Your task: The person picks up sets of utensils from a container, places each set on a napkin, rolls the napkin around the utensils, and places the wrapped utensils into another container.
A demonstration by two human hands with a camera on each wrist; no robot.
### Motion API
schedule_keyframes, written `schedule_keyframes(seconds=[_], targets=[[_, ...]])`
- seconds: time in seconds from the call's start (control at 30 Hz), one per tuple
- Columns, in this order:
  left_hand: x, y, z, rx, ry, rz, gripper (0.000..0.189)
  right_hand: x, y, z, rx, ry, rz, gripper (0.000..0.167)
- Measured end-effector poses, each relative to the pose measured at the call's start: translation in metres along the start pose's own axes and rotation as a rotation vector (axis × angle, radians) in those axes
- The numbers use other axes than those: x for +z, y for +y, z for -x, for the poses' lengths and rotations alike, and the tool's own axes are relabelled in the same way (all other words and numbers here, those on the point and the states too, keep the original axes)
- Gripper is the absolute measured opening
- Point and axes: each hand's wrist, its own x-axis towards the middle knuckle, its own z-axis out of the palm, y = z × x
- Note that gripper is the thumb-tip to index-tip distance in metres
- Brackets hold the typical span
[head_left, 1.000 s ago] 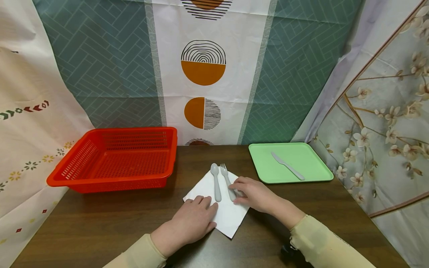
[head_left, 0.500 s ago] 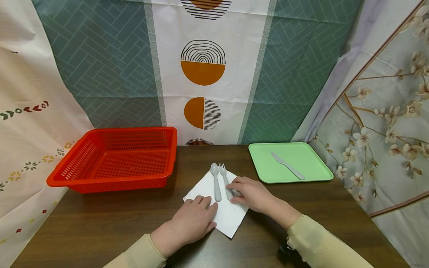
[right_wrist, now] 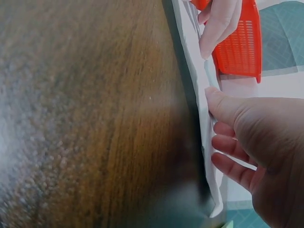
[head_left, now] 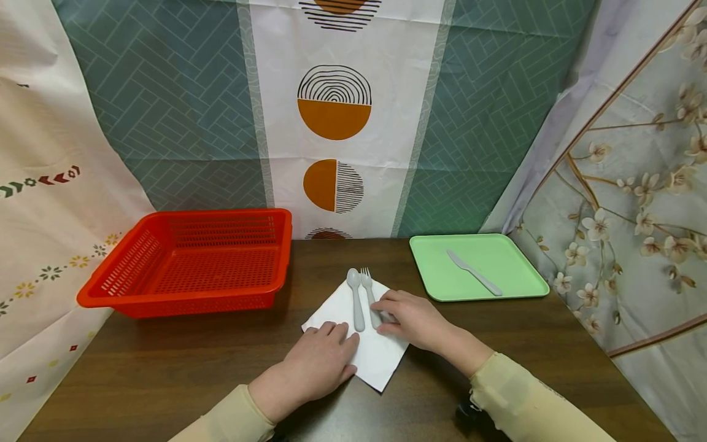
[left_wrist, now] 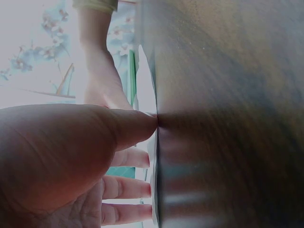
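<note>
A white paper napkin (head_left: 381, 368) lies on the wooden table, turned so a corner points toward me. On it, side by side, rest a grey spoon (head_left: 356, 307) and a grey fork (head_left: 367, 285), heads pointing away. My left hand (head_left: 315, 362) presses the napkin's left edge with fingers extended; in the left wrist view its thumb (left_wrist: 135, 126) touches down at the napkin's edge. My right hand (head_left: 414, 322) pinches the fork's handle between thumb and fingers, covering part of it. The right wrist view shows the right thumb (right_wrist: 223, 104) against the napkin, with the fork mostly hidden.
A red plastic basket (head_left: 188, 307) stands at the back left. At the back right is a light green tray (head_left: 513, 270) with a grey knife (head_left: 474, 274) lying on it. Patterned cloths (head_left: 337, 147) hang behind and beside the table.
My right hand has shifted slightly left, bringing the fork closer to the spoon and more parallel with it. The left hand stays on the napkin.
</note>
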Motion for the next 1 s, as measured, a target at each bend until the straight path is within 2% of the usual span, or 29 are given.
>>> schedule_keyframes(seconds=[0.57,1.0], targets=[[-0.0012,0.0003,-0.0003,-0.001,-0.011,0.002,0.053,-0.0001,-0.001,-0.0005,0.038,-0.017,-0.001,0.046],[-0.0025,0.0005,0.0003,-0.001,-0.019,0.01,0.053,-0.0028,0.0005,0.0036,0.029,0.008,-0.019,0.049]])
